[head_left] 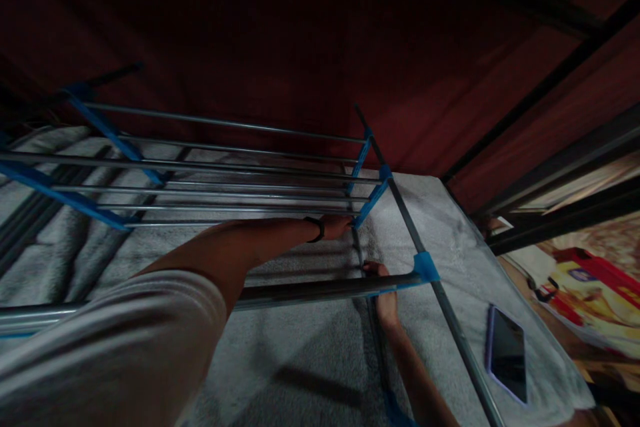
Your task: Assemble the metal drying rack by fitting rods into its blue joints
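A metal drying rack [225, 167] with grey rods and blue plastic joints lies over a grey towel-covered surface [310, 347]. My left hand [337, 225], with a black band on its wrist, reaches across and closes on a rod near a blue joint [373, 197]. My right hand [385, 293] comes up from below, and its fingers curl around the thick near rod [320, 290], close to another blue joint [426, 267]. Most of its fingers are hidden behind the rod.
A dark phone in a pale case [507, 353] lies on the towel at the right. Beyond the edge at the right is a colourful bag or package [590, 293]. A dark red wall [300, 33] and dark frame bars [550, 147] stand behind.
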